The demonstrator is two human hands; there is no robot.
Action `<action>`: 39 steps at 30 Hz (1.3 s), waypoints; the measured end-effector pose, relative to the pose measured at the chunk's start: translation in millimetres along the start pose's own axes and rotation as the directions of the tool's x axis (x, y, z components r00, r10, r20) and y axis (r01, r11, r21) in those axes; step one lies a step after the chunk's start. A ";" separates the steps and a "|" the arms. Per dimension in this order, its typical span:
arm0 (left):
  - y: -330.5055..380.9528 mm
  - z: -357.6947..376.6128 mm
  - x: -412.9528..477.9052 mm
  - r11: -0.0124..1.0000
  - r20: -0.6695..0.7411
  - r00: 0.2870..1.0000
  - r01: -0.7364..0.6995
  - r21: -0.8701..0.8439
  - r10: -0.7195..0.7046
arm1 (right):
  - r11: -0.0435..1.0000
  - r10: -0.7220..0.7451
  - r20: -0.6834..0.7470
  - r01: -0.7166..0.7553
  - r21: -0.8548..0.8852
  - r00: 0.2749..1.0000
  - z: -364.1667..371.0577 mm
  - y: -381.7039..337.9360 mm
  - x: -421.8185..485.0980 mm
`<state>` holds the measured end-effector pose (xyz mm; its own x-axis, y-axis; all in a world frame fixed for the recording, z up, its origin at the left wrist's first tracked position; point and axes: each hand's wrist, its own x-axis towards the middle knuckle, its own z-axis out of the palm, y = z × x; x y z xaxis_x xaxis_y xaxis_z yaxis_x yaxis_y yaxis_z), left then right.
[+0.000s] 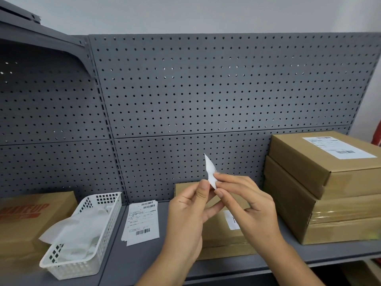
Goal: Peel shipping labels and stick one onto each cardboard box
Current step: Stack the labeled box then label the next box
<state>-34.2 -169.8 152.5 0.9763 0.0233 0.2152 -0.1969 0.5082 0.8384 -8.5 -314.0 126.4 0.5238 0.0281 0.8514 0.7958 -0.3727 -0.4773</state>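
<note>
You are in the peeling step: your left hand [191, 209] and right hand [247, 203] both pinch one white shipping label [210, 172] by its lower end, fingertips close together, and it stands up edge-on to the camera above the shelf [142, 263]. Whether the backing has started to part from the sticker cannot be told from this angle. The cardboard box [220, 236] lies flat on the shelf directly under your hands and looks like the one to receive it; a small white patch shows on its top, partly hidden by your right wrist. The stack of unpeeled labels [143, 221] lies just left of it, and the white basket [86, 234] beyond holds crumpled paper. On the right, the top box of the stack [321, 162] already carries its label. Next you will likely need to separate the layers fully, keep the sticky face off your fingers, then lay it flat on the box top.
</note>
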 end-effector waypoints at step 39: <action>-4.1 -16.4 0.0 0.999 -0.022 0.999 -0.030 0.037 0.031 | 0.756 0.457 0.132 -0.462 0.463 0.880 7.4 -37.1 11.6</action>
<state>-32.0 -157.7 140.8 0.9715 0.0578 0.2298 -0.2293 0.4751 0.8496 -29.6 -292.9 152.4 0.8643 -0.0229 0.5024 0.5006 0.1349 -0.8551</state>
